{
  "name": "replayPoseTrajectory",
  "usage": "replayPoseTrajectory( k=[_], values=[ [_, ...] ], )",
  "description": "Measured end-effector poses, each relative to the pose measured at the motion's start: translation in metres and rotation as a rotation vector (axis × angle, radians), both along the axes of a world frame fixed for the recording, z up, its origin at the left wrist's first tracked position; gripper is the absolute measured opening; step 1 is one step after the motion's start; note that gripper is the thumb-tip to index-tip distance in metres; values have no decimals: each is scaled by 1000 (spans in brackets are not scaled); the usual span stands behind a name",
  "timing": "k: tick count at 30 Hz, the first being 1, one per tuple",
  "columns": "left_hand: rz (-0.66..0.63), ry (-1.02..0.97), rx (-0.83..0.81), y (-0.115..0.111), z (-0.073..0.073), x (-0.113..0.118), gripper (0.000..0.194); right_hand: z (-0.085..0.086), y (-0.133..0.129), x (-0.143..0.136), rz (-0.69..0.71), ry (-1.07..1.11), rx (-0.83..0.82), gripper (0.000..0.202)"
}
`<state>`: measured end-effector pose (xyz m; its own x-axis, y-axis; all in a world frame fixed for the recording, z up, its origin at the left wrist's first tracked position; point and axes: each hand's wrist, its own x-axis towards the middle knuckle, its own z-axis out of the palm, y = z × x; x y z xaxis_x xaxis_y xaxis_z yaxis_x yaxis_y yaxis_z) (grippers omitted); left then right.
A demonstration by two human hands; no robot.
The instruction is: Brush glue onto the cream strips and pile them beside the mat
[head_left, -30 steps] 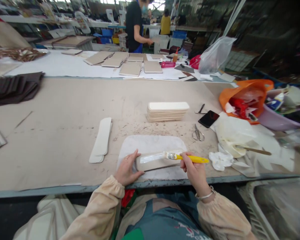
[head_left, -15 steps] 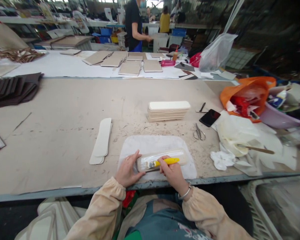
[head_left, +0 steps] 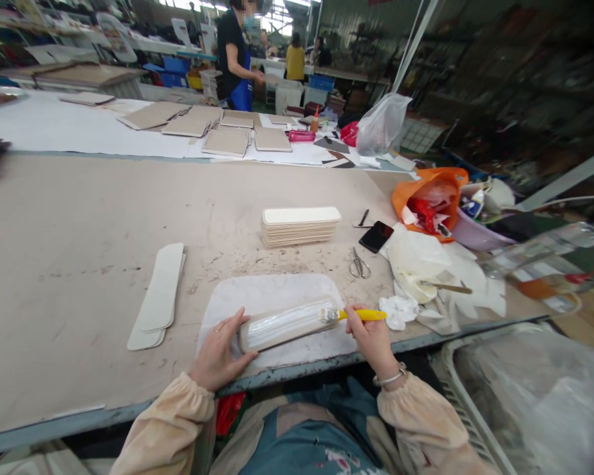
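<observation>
A long pale strip with rounded corners point(head_left: 282, 324) lies on a white sheet point(head_left: 272, 285) near the table's front edge. Glossy wet streaks cover its upper face. My left hand point(head_left: 222, 349) holds the strip's left end between thumb and fingers. In my right hand point(head_left: 371, 336) is a flat brush with a yellow handle point(head_left: 376, 315); its bristles touch the strip's right end. Left of the sheet lie overlapping white strips point(head_left: 161, 290). Behind the sheet stands a neat stack of similar strips point(head_left: 299, 227).
Scissors point(head_left: 359, 265), a black phone point(head_left: 376, 236) and crumpled white tissue point(head_left: 398, 310) lie to the right. Beyond them are a glue-smeared wrapping with a stick point(head_left: 445, 287) and an orange bag point(head_left: 428, 198). A person point(head_left: 235, 59) stands behind the far table.
My right hand has drawn the brush rightward along the strip, from near its left end to its right end. Wet streaks now run further along it. The head view has turned right.
</observation>
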<state>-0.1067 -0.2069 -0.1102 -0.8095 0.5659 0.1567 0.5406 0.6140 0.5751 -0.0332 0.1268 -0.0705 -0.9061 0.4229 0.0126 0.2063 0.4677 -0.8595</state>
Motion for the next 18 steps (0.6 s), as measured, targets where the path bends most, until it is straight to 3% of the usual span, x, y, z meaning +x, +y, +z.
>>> replayPoseTrajectory(
  k=[5, 11, 18],
  values=[
    [2, 18, 5, -1, 0, 1, 87, 7, 14, 3, -45, 32, 122, 33],
    [-1, 18, 13, -1, -4, 0, 85, 14, 9, 4, -121, 150, 209, 26],
    [0, -13, 40, 0, 0, 3, 90, 13, -30, 3, 151, 246, 320, 16]
  ],
)
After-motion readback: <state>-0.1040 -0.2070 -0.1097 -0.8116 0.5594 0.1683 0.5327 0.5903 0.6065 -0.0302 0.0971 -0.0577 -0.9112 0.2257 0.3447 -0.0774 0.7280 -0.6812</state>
